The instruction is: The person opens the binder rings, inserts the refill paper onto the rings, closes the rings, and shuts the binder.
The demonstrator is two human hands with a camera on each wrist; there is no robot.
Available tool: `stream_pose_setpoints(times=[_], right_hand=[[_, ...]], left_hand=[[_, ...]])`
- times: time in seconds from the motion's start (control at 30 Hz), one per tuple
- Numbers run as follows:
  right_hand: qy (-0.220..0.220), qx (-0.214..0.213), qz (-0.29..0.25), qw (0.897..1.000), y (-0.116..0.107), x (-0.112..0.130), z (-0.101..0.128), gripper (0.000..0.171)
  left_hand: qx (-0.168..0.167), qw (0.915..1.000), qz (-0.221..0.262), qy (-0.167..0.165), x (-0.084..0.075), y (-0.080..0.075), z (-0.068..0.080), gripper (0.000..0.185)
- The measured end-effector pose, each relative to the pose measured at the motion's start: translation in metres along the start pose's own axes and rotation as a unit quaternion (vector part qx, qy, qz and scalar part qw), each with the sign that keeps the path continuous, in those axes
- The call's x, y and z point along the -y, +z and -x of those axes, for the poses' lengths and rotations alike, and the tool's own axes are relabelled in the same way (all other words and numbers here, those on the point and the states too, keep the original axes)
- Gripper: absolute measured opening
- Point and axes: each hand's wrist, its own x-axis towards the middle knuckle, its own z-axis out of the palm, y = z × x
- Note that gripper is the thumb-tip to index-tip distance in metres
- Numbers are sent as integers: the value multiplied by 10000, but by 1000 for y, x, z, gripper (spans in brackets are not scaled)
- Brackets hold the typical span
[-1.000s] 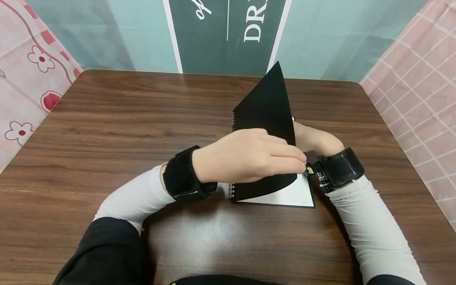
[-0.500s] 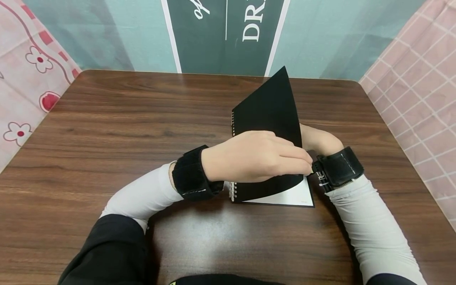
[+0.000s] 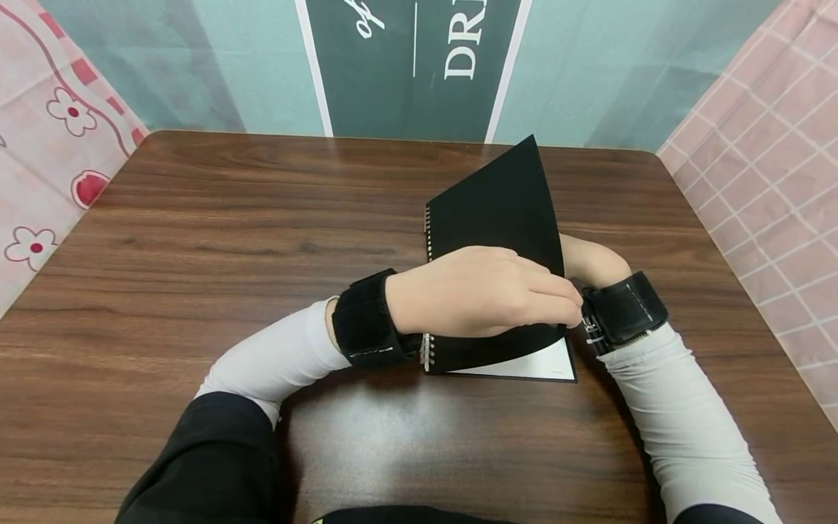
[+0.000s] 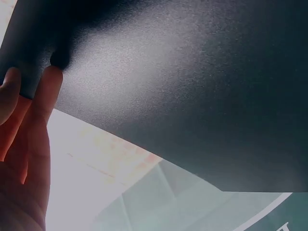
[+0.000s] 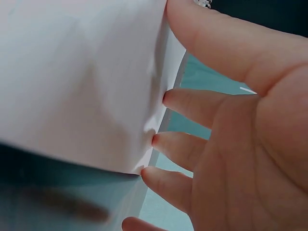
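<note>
The brown wooden counter (image 3: 196,240) carries my spiral notebook (image 3: 497,291), which lies right of the counter's middle, its wire spine toward the centre. The notebook's black cover (image 3: 504,211) stands lifted and curved above a white page (image 3: 543,364). My left hand (image 3: 484,291) reaches across the notebook, fingers (image 4: 45,91) pinching the cover's free edge. My right hand (image 5: 240,120) sits at the notebook's right edge, under the cover, fingertips touching the white pages' edge, fingers spread and only slightly bent.
</note>
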Motion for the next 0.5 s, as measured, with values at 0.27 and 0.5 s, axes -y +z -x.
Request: stream_pose_setpoints(times=[0.27, 0.5], right_hand=[[361, -32, -102, 9993, -1, -3, -4, 36], [615, -145, -168, 9979, -2, -2, -2, 35]], left_hand=[[321, 9989, 306, -163, 0, 0, -6, 30], [643, 9963, 531, -227, 0, 4, -11, 30]])
